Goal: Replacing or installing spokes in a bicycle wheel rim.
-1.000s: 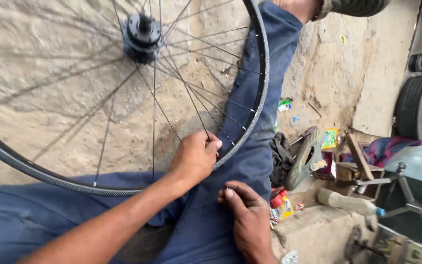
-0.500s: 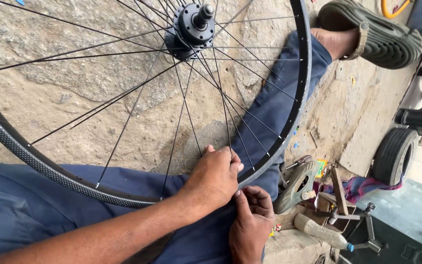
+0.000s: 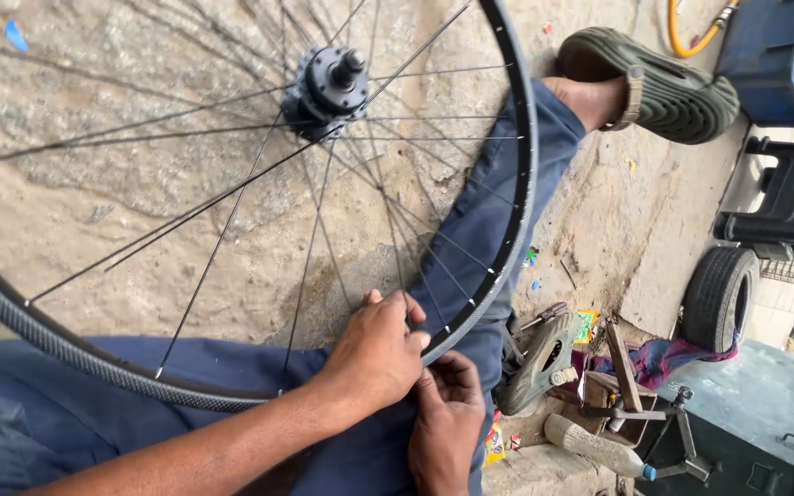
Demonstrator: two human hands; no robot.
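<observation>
Gripping the rim (image 3: 516, 248) of the bicycle wheel (image 3: 232, 184) where it lies across the person's lap, left hand (image 3: 380, 354) is closed around it by a spoke (image 3: 397, 266). Right hand (image 3: 448, 418) is curled under the rim, pinching something small. Best to keep the wheel steady and work one spoke at a time. Right fingertips and any tool are hidden; the wheel's left side is cut off.

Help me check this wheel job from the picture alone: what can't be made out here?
- Head view: the left hand covers the spoke end at the rim, so the grip there is hidden.
- Right hand: fingers tucked behind the left hand; whether it holds anything cannot be told.
- The rim runs off the left and top edges.
- Clutter by the small tyre is too small.
</observation>
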